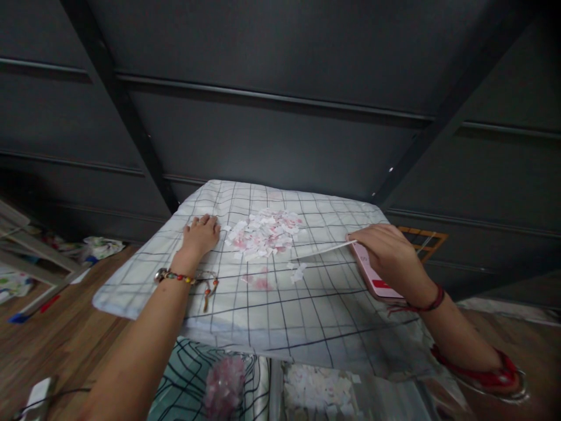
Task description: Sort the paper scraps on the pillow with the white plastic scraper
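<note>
Pinching thin white strip (pixel 324 251) w/ right hand (pixel 390 250), btw pink phone (pixel 365 270) on right & paper pcs (pixel 265 234) heaped mid table (pixel 342 307). Resting left hand (pixel 201 235) flat w/ fingers a bit apart, just left of heap. See box (pixel 276 386) w/ more pcs at near side, pink bag (pixel 225 386) left of it.

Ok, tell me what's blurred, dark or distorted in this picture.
Head view: soft overall, with scraps merging and small print on the phone unreadable; head view: cloth bright, wall dim, blackest at top right; head view: wide-angle look, posts splaying outward toward the top.
</note>
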### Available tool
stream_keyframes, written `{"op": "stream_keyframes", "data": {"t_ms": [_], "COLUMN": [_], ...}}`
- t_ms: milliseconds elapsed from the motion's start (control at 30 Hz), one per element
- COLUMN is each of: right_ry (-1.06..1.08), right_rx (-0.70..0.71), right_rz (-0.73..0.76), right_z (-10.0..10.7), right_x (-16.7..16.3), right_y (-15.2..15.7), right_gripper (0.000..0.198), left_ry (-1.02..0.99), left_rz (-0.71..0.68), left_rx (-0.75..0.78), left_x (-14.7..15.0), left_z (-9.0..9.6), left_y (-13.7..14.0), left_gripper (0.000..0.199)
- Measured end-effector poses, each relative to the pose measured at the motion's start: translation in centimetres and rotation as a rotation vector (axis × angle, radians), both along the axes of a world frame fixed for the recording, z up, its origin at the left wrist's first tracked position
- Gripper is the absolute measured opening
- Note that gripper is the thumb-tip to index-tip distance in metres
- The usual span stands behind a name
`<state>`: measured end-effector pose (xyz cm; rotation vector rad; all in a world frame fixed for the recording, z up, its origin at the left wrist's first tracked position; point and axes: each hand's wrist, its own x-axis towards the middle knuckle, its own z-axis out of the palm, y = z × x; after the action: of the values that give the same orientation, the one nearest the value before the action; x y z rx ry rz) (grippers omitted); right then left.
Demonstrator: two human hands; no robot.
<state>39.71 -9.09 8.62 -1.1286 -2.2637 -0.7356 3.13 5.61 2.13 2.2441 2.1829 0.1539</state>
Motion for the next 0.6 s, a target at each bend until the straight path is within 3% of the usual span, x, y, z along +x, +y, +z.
{"op": "stream_keyframes", "data": {"t_ms": [133, 367, 600], "right_ry": [-0.015, 0.02, 0.034], "right_rx": [0.014, -0.135, 0.024], "right_rz": [0.02, 0.039, -0.048], "right_z": [-0.2, -0.5, -0.3], "right_x": [-0.7, 0.4, -1.0], "right_y": [0.6, -0.8, 0.8], "right_gripper": [0.019, 0.028, 0.022], "left_ry": [-0.006, -0.015, -0.018], "left_rz": [-0.004, -0.001, -0.001], "left_rx": [0.0, -0.01, -0.017], "left_x": [-0.1, -0.1, 0.0], "left_z": [-0.1, -0.2, 0.1], "left_y": [0.0, 0.1, -0.1], "left_gripper": [0.052, 0.052, 0.053]}}
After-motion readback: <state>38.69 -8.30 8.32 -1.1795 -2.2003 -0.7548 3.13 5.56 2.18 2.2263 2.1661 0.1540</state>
